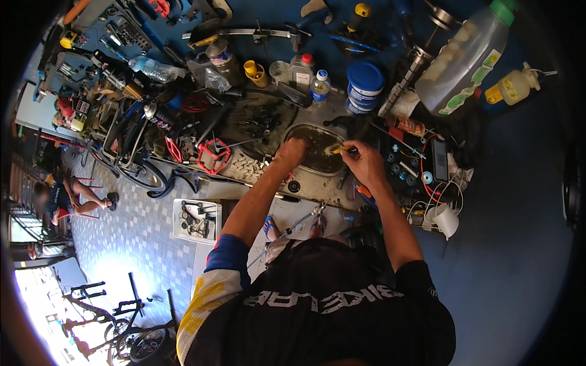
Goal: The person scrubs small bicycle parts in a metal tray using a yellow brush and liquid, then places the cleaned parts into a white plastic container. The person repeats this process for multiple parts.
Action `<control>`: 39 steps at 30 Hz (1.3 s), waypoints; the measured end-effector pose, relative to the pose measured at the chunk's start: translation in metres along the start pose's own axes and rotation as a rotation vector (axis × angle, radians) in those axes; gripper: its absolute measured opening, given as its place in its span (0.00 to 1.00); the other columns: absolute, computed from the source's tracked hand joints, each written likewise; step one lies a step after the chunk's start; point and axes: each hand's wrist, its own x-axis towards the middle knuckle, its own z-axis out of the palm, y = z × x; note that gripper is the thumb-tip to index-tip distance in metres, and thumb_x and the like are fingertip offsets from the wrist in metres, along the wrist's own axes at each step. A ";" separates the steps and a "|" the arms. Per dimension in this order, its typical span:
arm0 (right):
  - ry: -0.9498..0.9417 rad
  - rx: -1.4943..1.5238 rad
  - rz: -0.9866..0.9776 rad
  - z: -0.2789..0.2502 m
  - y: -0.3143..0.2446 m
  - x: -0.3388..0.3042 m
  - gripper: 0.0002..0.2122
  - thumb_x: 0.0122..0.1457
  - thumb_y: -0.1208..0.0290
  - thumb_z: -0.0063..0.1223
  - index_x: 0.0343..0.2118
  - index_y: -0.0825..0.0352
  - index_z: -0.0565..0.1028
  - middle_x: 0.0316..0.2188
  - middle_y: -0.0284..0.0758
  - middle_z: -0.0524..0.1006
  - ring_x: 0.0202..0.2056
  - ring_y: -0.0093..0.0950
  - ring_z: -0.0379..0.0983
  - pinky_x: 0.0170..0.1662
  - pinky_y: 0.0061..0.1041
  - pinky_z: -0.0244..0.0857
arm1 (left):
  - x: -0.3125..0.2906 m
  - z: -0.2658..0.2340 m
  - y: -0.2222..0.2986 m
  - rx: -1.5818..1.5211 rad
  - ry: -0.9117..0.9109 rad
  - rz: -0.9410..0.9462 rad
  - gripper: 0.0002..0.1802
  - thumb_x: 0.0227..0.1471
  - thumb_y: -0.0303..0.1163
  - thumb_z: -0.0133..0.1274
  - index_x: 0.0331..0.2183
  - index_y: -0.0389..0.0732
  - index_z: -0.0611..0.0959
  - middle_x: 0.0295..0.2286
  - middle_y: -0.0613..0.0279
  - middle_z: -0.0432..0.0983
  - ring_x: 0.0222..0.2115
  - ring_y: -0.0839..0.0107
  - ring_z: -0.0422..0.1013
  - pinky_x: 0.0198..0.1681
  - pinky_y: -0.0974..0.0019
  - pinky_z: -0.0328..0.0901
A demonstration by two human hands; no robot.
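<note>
Head camera: at the far left a seated person (61, 192) sits on a red chair, while a black bicycle (125, 334) stands in bright light at the near left. Rightward, a bicycle wheel (146, 175) shows above the patterned tile floor (137, 235), and a clear plastic bottle (157, 70) lies farther off among tools. A white tray (176, 218) of dark metal parts sits on the near side of the workbench (308, 189), below its edge. On the bench, a red pedal (213, 155) lies left of a dark tray (232, 131) scattered with small parts, with a yellow container (255, 74) standing beyond. The left hand (293, 150) is curled narrow at the left side of an oval basin (323, 174) holding murky dark liquid; whether its fingers grip anything I cannot tell. A red-capped jug (302, 73) and a blue-capped bottle (319, 88) stand on the far side of the basin. Over the basin's right part is a brush (351, 149), its yellow handle pinched between the thumb and fingers of the right hand (366, 165), its bristles pointing left. Beyond that hand stands a blue tub (365, 88); to the right come small blue and metal parts (406, 168), a white cup (444, 219) nearer, a large green-capped jug (461, 64) farther off, and a yellowish bottle (511, 86) rightmost
</note>
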 end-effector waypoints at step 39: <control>-0.013 -0.081 0.023 0.036 0.007 -0.005 0.12 0.54 0.58 0.63 0.36 0.60 0.80 0.32 0.40 0.83 0.36 0.42 0.80 0.38 0.38 0.72 | -0.028 -0.021 0.000 -1.008 0.073 -0.126 0.12 0.53 0.25 0.60 0.41 0.35 0.83 0.30 0.60 0.82 0.28 0.73 0.78 0.30 0.69 0.76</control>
